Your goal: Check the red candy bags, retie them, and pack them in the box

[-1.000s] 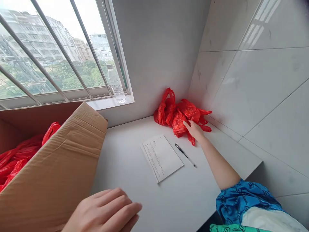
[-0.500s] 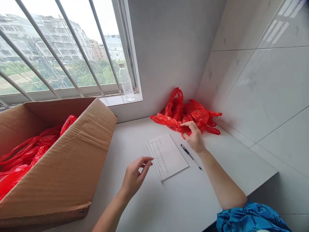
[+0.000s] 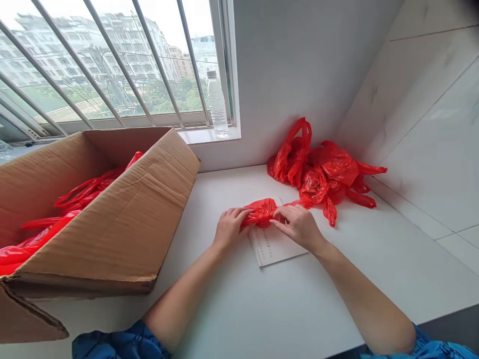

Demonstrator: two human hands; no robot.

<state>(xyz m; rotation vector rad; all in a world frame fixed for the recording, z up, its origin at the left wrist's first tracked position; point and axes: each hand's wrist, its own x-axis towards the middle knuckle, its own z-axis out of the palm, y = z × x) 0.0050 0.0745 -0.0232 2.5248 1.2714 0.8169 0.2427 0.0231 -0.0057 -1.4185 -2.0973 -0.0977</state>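
Red plastic bag [image 3: 263,210], one, thin and crinkled, bunched into a small bundle; located above the far part of a white printed paper [image 3: 279,249], partly covering it. Left hand [image 3: 231,225], bare, fingers closed over the bundle's left end. Right hand [image 3: 295,225], bare, thumb and fingertips pinching the same bag at its right end. A narrow red strip runs from behind the right hand toward the pile; whether it belongs to the held bag or to another cannot be told. Paper bears rows of small characters, too small to read. Pile of red bags [image 3: 339,167], crumpled, several with loop handles showing, set to the right in the far corner of the white table [image 3: 239,319], against the walls. Cardboard box [image 3: 123,224], brown, open-topped, at the left, containing further red bags [image 3: 95,192] in a loose heap. Bottle [image 3: 217,107], clear plastic, capped, upright on the window sill [image 3: 194,136] beyond the box, beside slanting metal bars. Sleeves [image 3: 119,344], blue, pushed up near both elbows.
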